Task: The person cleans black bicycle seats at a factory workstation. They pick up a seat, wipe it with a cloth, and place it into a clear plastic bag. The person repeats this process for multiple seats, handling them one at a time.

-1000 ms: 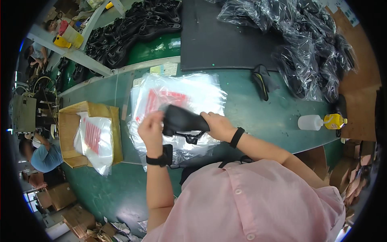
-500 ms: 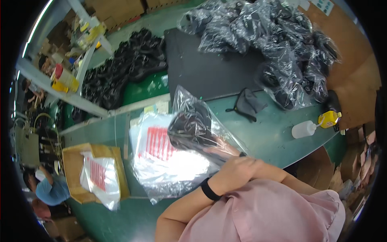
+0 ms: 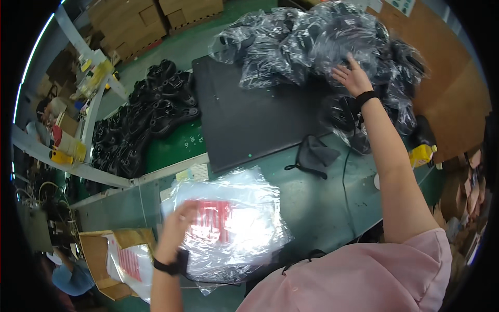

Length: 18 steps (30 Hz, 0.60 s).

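Observation:
My right hand [image 3: 353, 78] is stretched out to the far right, fingers spread, with nothing gripped. It is beside a heap of dark shoes in clear plastic bags [image 3: 296, 47], near the top of the pile. My left hand [image 3: 179, 226], smeared by motion, hovers at or touches the left side of a stack of clear plastic bags [image 3: 254, 208] with red printing. Its fingers are too blurred to read. A black band is on each wrist.
A black mat [image 3: 249, 114] lies under the heap's front. Black shoes [image 3: 156, 109] crowd the green surface at left. A grey cloth pouch [image 3: 314, 156], a yellow bottle [image 3: 422, 155], and a cardboard box [image 3: 96, 260] holding more bags are around. A person [image 3: 73, 275] is at lower left.
The bagged shoe held over the stack has left my hands. My right arm has swung up to the heap, and my left hand has moved left onto the stack's side. The view has shifted slightly.

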Available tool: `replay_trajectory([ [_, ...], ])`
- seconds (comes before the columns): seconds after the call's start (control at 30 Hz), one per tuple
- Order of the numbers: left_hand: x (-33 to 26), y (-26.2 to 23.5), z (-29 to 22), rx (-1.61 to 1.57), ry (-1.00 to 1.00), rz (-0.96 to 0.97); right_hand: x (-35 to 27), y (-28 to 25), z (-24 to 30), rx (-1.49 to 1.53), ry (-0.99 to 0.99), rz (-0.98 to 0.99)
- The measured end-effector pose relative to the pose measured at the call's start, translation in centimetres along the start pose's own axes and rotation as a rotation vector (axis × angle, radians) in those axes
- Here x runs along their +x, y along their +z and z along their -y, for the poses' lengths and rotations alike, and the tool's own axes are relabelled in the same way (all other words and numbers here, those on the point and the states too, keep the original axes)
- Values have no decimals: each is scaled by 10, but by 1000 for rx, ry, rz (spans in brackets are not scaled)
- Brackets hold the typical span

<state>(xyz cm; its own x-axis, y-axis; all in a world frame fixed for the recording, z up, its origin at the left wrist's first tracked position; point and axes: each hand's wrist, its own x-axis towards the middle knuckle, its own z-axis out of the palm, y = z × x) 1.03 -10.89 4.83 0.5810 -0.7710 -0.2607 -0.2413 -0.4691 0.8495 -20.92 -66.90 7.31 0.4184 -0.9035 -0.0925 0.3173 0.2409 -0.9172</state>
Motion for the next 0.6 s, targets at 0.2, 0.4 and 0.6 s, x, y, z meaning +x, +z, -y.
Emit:
replay_trajectory([
  [0.2,174,-122,100,-75,-163,-411,-71,92,-160,-525,219,577],
  [0.4,320,-82,130,719,115,-600,-112,92,-289,-767,295,361],
  [0.6,363,-63,140,870,135,-658,-110,77,-281,-609,394,480],
])
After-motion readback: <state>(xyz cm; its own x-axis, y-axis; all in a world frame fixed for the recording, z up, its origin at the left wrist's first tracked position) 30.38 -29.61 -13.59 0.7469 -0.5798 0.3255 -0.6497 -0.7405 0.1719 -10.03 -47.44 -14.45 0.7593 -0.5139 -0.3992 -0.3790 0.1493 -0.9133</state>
